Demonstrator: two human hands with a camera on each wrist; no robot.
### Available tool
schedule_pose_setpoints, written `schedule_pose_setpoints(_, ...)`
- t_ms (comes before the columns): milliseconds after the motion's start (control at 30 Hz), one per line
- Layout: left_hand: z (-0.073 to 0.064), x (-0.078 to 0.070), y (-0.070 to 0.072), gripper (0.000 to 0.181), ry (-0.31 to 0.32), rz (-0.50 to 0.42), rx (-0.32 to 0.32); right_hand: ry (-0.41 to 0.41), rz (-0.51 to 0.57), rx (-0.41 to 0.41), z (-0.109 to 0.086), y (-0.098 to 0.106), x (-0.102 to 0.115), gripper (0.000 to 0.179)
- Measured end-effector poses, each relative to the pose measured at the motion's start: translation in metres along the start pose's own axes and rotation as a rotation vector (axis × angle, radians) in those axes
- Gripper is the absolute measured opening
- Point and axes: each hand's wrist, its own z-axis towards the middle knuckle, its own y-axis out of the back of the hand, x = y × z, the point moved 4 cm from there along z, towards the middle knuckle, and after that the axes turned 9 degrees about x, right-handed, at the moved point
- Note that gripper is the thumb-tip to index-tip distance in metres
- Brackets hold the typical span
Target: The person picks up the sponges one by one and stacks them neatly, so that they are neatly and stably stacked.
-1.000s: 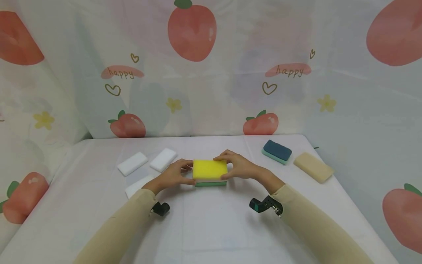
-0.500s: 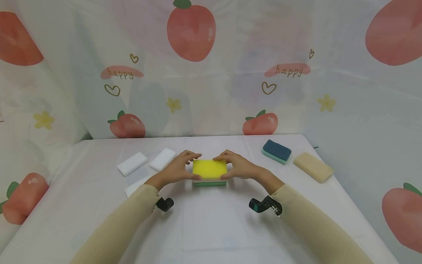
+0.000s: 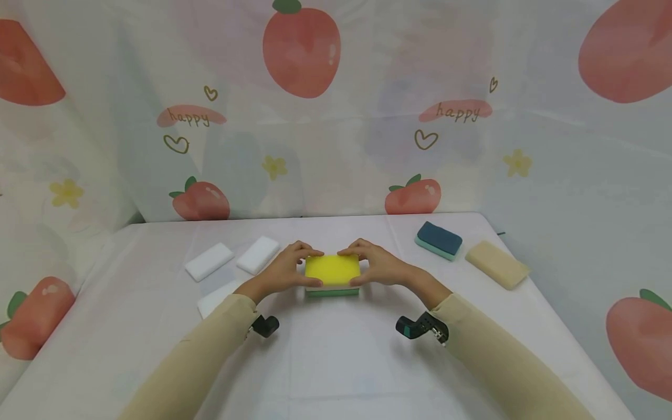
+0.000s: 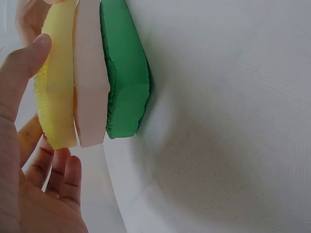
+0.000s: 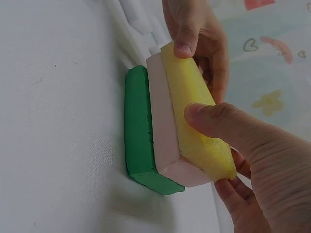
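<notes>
At the middle of the table stands a three-layer stack: a yellow sponge [image 3: 332,269] on top, a pale pink block [image 4: 91,82] under it, and a green block [image 5: 138,124] at the bottom. My left hand [image 3: 282,269] holds the yellow sponge's left end, thumb on its near side and fingers at the far side. From the other end my right hand [image 3: 382,266] grips the same sponge in a like way. In the wrist views the yellow and pink layers lie against each other, with a thin gap at one end. The pink block's edges stand slightly off the green one's.
Several white blocks lie on the left, among them one white block [image 3: 209,262] farthest left and another [image 3: 258,255] near my left hand. At the back right are a dark blue and mint sponge [image 3: 440,239] and a beige sponge [image 3: 497,265]. A patterned curtain [image 3: 336,134] hangs behind the table [image 3: 336,361].
My left hand has moved right and closed onto the yellow sponge, its fingers now at the far edge. My right hand keeps its hold. The stack stays in place.
</notes>
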Motion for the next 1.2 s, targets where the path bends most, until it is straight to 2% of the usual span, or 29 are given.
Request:
schedule_pose_setpoints(200, 0.002, 0.001, -0.002, 0.066, 0.002, -0.026, 0.005, 0.005, 0.006, -0.001, -0.003, 0.001, 0.000, 0.065)
schedule_pose_setpoints(367, 0.001, 0.002, -0.002, 0.065, -0.019, -0.020, 0.001, 0.012, 0.011, -0.006, -0.005, 0.003, 0.000, 0.066)
schedule_pose_setpoints(767, 0.003, 0.002, -0.002, 0.064, -0.030, -0.013, 0.014, -0.034, 0.017, -0.031, -0.018, 0.013, -0.006, 0.066)
schedule_pose_setpoints(1033, 0.002, -0.001, -0.002, 0.063, -0.033, -0.017, 0.004, -0.034, -0.005, -0.068, -0.040, 0.032, -0.016, 0.061)
schedule_pose_setpoints(1200, 0.001, -0.001, -0.002, 0.063, -0.028, -0.023, 0.002, -0.079, -0.057, -0.127, -0.062, 0.052, -0.023, 0.063)
